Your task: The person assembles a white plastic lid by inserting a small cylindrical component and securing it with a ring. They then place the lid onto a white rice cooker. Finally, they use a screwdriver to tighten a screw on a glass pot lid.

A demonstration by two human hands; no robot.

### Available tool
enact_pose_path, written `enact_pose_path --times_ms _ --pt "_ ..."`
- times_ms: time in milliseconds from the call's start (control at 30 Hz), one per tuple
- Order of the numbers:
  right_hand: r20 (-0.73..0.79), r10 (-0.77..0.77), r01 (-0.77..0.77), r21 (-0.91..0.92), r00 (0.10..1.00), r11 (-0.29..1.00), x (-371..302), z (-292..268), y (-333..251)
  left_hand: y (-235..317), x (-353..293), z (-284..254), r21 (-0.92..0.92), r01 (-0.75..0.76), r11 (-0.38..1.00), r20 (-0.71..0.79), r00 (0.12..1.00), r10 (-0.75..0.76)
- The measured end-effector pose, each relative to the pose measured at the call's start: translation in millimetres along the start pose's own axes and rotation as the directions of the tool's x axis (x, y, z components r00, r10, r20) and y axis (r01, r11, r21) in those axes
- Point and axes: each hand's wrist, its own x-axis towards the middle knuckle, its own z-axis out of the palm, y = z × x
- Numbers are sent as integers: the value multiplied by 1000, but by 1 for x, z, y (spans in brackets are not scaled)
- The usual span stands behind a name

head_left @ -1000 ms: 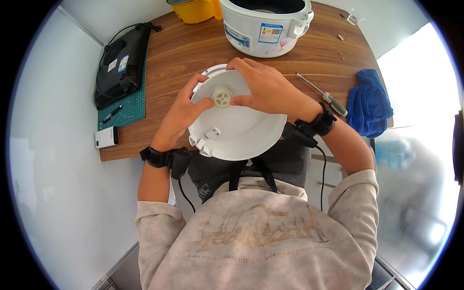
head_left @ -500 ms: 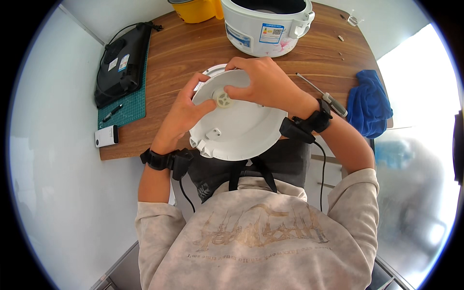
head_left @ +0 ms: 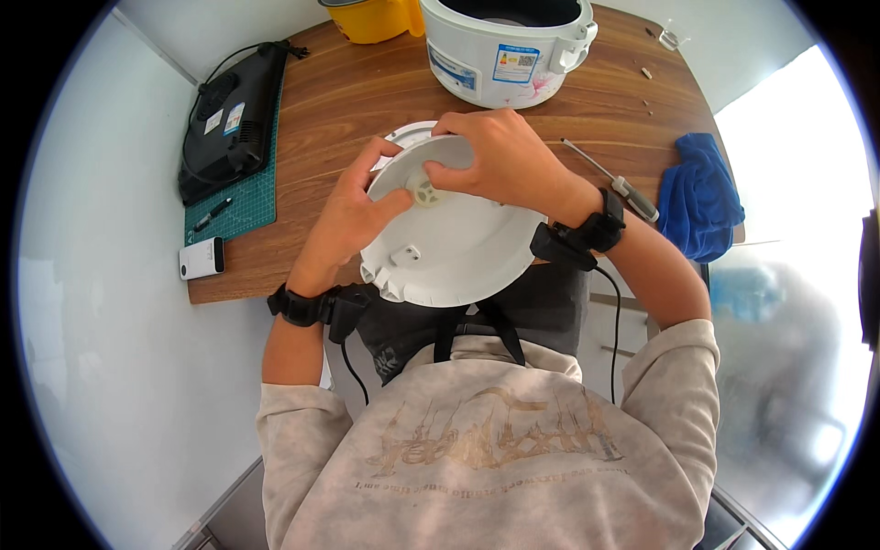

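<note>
A round white plastic rice cooker lid shell (head_left: 463, 247) is tilted at the table's near edge, its hollow inside facing me. My left hand (head_left: 353, 215) grips its left rim, thumb inside and fingers behind. On the far rim my right hand (head_left: 500, 160) is closed, its thumb inside the shell by a small pale spoked round part (head_left: 424, 191). Another white piece (head_left: 410, 134) shows behind the far rim; most of it is hidden. The white rice cooker body (head_left: 500, 60), with its dark inside, stands beyond the hands.
Right of the shell lie a screwdriver (head_left: 612, 180) and a blue cloth (head_left: 701, 197). At the left, a black appliance (head_left: 234, 124) rests on a green cutting mat (head_left: 252, 203), near a pen (head_left: 214, 214) and a white power bank (head_left: 202, 258). A yellow container (head_left: 371, 20) stands at the back.
The shell and both hands have shifted very slightly; the grip is the same. Nothing else has visibly moved.
</note>
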Motion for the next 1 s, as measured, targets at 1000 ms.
enact_pose_path --times_ms 1000 --pt "102 17 -21 37 995 999 6 -9 -8 10 -8 1 171 -55 984 -55 996 65"
